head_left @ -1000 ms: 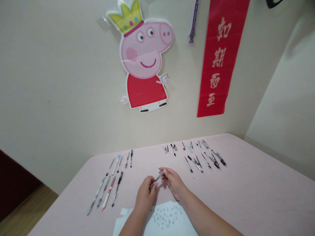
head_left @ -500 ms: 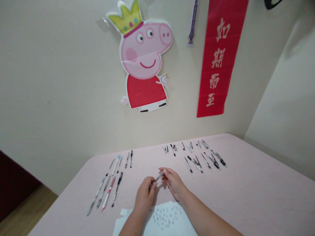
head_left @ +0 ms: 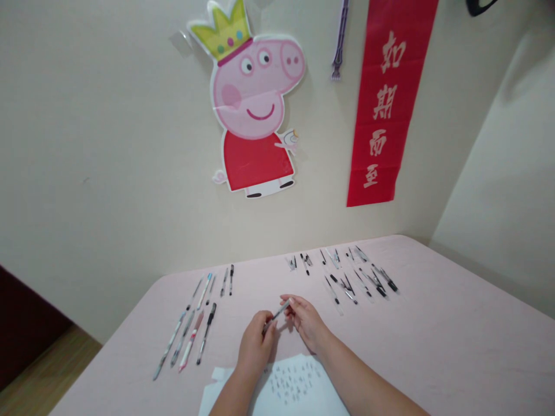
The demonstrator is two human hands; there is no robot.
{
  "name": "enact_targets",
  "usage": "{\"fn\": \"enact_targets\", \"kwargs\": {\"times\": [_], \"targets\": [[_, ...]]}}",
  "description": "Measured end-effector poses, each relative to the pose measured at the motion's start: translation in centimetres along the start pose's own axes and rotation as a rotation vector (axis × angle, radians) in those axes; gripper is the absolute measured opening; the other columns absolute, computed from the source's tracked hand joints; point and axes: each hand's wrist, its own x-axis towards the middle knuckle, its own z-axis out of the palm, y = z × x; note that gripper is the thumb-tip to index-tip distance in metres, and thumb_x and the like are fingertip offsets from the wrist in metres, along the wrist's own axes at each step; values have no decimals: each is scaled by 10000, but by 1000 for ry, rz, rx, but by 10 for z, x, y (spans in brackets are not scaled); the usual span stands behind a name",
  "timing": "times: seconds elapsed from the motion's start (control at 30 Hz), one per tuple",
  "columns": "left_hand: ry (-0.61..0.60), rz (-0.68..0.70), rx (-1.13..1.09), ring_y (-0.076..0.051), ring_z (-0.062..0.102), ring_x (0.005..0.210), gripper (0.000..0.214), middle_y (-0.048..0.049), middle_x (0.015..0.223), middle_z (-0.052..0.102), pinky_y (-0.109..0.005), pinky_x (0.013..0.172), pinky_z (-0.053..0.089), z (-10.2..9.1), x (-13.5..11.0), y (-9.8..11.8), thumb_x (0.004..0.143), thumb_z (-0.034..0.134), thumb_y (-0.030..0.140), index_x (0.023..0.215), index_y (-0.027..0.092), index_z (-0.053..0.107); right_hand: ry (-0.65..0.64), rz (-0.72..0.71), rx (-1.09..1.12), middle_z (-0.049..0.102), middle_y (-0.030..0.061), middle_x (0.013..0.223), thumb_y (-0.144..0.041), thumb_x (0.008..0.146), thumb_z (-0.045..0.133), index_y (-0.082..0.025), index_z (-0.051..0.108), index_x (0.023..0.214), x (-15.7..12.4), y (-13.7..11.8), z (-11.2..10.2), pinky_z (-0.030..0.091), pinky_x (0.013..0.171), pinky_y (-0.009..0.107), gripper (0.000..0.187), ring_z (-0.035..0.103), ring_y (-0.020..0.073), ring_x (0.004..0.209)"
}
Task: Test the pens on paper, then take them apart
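Observation:
Both of my hands hold one pen just above the pink table. My left hand pinches its near, lower end. My right hand grips its far, upper end with curled fingers. The pen is tilted, rising toward the right. A white sheet of paper covered in small scribbles lies right under my wrists.
Several whole pens lie in rows on the left of the table. Several pen parts are spread at the back right. A cartoon pig cutout and a red banner hang on the wall.

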Motion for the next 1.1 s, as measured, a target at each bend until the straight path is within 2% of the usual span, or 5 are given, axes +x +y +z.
{"fn": "enact_targets", "kwargs": {"times": [0.17, 0.37, 0.63, 0.83, 1.1], "targets": [[-36, 40, 10, -188, 567, 768, 299, -50, 777, 597, -314, 720, 431, -2, 2, 2, 887, 331, 343, 795, 199, 576, 3, -2, 5, 659, 62, 790, -432, 570, 785, -147, 722, 831, 1, 0, 0, 413, 566, 241, 392, 521, 106, 594], [-14, -50, -2, -167, 562, 681, 192, -24, 789, 606, -281, 634, 421, 1, 0, -2, 798, 510, 343, 904, 192, 560, -17, 3, -1, 659, 58, 807, -434, 591, 776, -155, 720, 852, -1, -1, 1, 421, 583, 241, 386, 522, 107, 609], [-32, 74, 30, -179, 581, 783, 281, -54, 803, 611, -305, 728, 449, -2, 2, -1, 880, 358, 318, 835, 195, 606, -15, -2, 1, 668, 59, 802, -449, 574, 785, -154, 721, 840, 3, 3, -2, 424, 570, 227, 402, 524, 99, 598], [-21, -39, 33, -179, 589, 734, 252, -40, 829, 622, -300, 671, 453, 0, 1, -2, 801, 488, 328, 994, 185, 566, -19, 13, -2, 666, 57, 814, -438, 579, 784, -157, 719, 849, 0, 0, 0, 427, 583, 229, 395, 531, 102, 610], [-79, 42, 56, -192, 579, 805, 281, -66, 850, 615, -322, 745, 437, -2, 1, -1, 889, 327, 319, 899, 192, 577, -25, 6, -10, 663, 61, 797, -447, 579, 779, -150, 718, 850, 0, 0, 1, 427, 581, 235, 406, 525, 104, 605]]}}
